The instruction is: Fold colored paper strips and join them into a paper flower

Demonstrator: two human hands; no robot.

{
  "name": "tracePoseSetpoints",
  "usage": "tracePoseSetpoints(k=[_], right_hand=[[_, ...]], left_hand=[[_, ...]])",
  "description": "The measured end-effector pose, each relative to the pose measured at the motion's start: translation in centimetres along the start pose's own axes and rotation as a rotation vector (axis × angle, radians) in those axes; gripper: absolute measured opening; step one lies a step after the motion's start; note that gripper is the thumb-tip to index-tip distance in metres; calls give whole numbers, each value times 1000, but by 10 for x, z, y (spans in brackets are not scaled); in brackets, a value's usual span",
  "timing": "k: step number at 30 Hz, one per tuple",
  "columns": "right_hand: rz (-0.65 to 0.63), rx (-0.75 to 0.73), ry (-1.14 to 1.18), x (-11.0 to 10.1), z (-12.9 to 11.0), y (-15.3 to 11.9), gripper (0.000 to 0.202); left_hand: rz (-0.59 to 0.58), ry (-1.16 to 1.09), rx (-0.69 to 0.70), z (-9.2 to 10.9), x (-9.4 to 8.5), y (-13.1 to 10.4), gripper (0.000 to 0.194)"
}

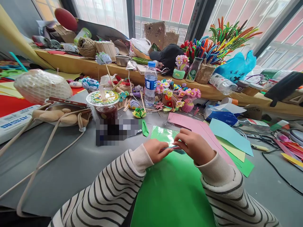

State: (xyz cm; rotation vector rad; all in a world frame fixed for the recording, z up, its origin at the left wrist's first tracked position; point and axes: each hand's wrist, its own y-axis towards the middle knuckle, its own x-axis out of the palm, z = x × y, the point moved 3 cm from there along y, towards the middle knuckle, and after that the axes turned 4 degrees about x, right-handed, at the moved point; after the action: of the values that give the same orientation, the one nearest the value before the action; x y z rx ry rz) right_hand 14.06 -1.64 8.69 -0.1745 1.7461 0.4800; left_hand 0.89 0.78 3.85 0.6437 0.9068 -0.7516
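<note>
My left hand [156, 151] and my right hand [196, 145] meet above a large green sheet [175, 186]. Between their fingertips is a thin, flat strip of layered paper [175, 147] with pink and dark edges, partly covered by the fingers. My left thumb and fingers pinch its left end. The right thumb and bent fingers close on its other side. Behind the hands, the green sheet's upper part has a bright glare. A small folded green paper piece [145, 128] lies just left of the sheet's far end.
Pink paper [187, 121] and light blue paper [230, 134] lie to the right, near scissors [265, 138]. A lidded drink cup [104, 104], a phone [67, 102] and a corded bag [59, 116] stand left. Behind are a water bottle [151, 83] and craft flowers [169, 93].
</note>
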Motion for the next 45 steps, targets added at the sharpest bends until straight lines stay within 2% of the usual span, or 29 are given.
tracePoseSetpoints(k=[5, 13, 18, 22, 25, 30, 35, 45], right_hand=[[204, -64, -56, -4, -4, -2, 21], [307, 15, -8, -3, -13, -8, 21], [412, 62, 92, -1, -20, -17, 19], [484, 110, 224, 2, -22, -26, 13], [503, 178, 384, 5, -21, -29, 10], [471, 338, 727, 10, -17, -29, 11], [397, 406, 970, 12, -15, -27, 14], [306, 436, 1072, 17, -17, -25, 17]], left_hand=[[75, 206, -9, 1, 0, 0, 43], [218, 337, -80, 2, -3, -2, 40], [324, 277, -131, -1, -3, -1, 37], [410, 70, -146, 0, -6, 0, 34], [419, -160, -151, 2, -9, 1, 33], [333, -691, -130, 5, -6, 3, 35], [197, -1165, -119, 8, 0, 6, 39], [104, -1481, -184, 10, 5, 5, 36]])
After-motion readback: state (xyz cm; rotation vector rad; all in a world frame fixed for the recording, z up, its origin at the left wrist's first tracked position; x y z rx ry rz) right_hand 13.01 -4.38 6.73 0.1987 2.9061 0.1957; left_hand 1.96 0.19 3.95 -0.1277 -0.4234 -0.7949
